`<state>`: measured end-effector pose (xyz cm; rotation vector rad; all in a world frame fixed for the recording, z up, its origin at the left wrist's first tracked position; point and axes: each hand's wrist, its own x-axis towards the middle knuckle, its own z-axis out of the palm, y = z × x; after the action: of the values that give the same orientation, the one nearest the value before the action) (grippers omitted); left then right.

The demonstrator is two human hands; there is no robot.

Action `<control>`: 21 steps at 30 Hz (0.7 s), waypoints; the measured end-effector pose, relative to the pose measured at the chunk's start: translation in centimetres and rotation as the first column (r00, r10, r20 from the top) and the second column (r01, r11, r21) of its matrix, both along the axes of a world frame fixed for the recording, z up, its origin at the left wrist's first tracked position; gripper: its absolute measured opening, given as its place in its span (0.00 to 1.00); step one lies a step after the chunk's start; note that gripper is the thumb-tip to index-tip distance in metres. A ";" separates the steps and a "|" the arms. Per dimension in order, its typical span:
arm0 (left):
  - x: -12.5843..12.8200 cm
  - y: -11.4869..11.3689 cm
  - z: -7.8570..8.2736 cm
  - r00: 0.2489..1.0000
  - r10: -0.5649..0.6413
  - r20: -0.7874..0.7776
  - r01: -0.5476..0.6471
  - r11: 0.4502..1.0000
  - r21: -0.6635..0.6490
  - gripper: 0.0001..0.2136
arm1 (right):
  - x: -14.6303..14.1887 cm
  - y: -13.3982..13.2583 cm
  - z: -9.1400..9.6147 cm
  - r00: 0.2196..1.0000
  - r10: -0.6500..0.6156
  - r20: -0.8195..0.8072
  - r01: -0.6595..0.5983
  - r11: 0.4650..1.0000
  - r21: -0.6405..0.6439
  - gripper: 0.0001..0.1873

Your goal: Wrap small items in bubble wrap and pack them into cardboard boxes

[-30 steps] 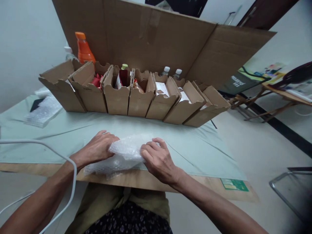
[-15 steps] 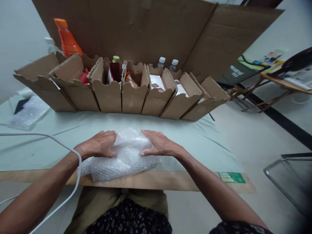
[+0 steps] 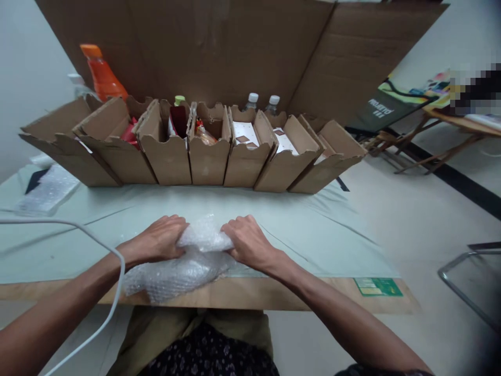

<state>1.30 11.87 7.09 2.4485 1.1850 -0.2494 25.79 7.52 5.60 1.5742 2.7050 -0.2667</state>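
Note:
A crumpled sheet of clear bubble wrap (image 3: 176, 279) lies at the front edge of the table, its upper part bunched into a roll between both hands. My left hand (image 3: 166, 237) is closed on the left end of that roll. On the right end, my right hand (image 3: 248, 240) grips with curled fingers. The near part of the bubble wrap spreads loosely toward the wooden edge. Whether anything is wrapped inside cannot be made out.
Several open cardboard bins (image 3: 209, 167) stand in a row behind the hands, with packets and white boxes inside. An orange bottle (image 3: 104, 78) rises at the back left. More bubble wrap (image 3: 50, 190) lies left. A pale cable (image 3: 117, 292) crosses my left forearm.
Both hands have gone from resting with fingers spread on the bubble wrap to gripping it. The wrap's top is now gathered into a roll, and my right hand has moved slightly inward.

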 end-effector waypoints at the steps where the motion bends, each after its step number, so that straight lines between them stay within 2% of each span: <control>1: -0.4 -0.5 0.1 0.999 0.009 0.036 -0.008 1.000 -0.019 0.07 | -0.1 -0.6 0.3 1.000 0.013 0.009 -0.014 0.998 0.069 0.08; 5: -1.9 -2.2 0.7 0.956 0.128 0.263 -0.085 0.982 -0.169 0.06 | -0.3 -2.1 1.7 0.996 0.086 0.011 -0.085 0.941 0.328 0.11; 8: -3.1 -2.8 0.9 0.867 0.229 0.442 -0.141 0.965 -0.222 0.06 | -1.3 -1.2 3.1 0.992 0.121 0.029 -0.120 0.873 0.472 0.10; 11: -5.1 -2.8 1.1 0.769 0.314 0.557 -0.206 0.947 -0.248 0.05 | -3.3 0.2 5.1 0.982 0.185 0.037 -0.175 0.815 0.553 0.10; 13: -7.3 -2.9 1.4 0.692 0.383 0.612 -0.269 0.923 -0.273 0.07 | -4.7 0.6 6.7 0.967 0.256 -0.005 -0.202 0.773 0.602 0.18; 15: -10.3 -3.2 2.1 0.581 0.464 0.669 -0.372 0.882 -0.288 0.10 | -5.7 0.6 8.2 0.945 0.309 -0.108 -0.156 0.715 0.681 0.31; 17: -13.7 -3.6 3.0 0.407 0.557 0.724 -0.541 0.786 -0.300 0.16 | -6.2 0.5 9.1 0.917 0.318 -0.240 -0.029 0.655 0.755 0.36; 18: -15.6 -3.7 3.5 0.298 0.590 0.750 -0.636 0.709 -0.305 0.18 | -6.3 0.5 9.2 0.901 0.313 -0.301 0.039 0.632 0.774 0.36; 20: -19.4 -3.8 4.4 0.096 0.596 0.797 -0.793 0.529 -0.300 0.20 | -6.2 0.8 8.4 0.875 0.297 -0.382 0.124 0.626 0.770 0.32; 21: -21.2 -3.6 4.8 0.030 0.575 0.818 -0.845 0.452 -0.287 0.20 | -6.1 1.1 7.5 0.869 0.289 -0.402 0.134 0.644 0.753 0.29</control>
<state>-19.87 8.27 11.91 1.2804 1.7692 1.4049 19.66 8.67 13.07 1.6698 3.5819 0.7143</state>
